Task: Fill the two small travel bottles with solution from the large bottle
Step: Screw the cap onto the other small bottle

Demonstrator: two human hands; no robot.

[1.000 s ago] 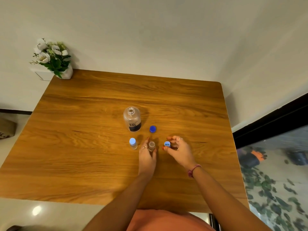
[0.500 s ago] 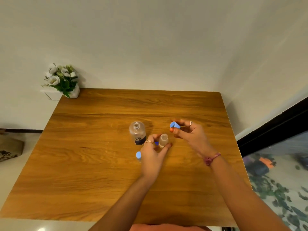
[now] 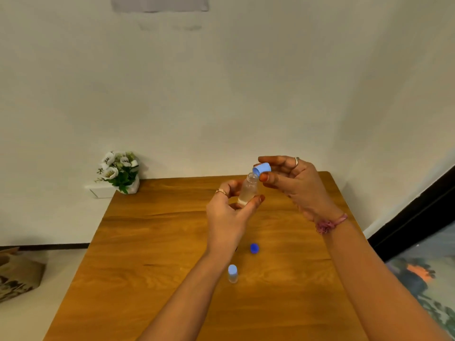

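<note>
L hand (image 3: 227,212) gripping open bottle (image 3: 248,190) above table (image 3: 152,242); R hand (image 3: 295,183) pinching cap (image 3: 262,167) at its mouth.

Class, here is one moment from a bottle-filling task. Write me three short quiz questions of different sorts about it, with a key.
1. True or false: the small bottle in the left hand is capped.
2. What does the right hand pinch? A) light blue cap B) dark blue cap C) flower pot
3. Fill in: the capped small bottle stands on the wooden ____.

Key: 1 false; 2 A; 3 table.
</note>
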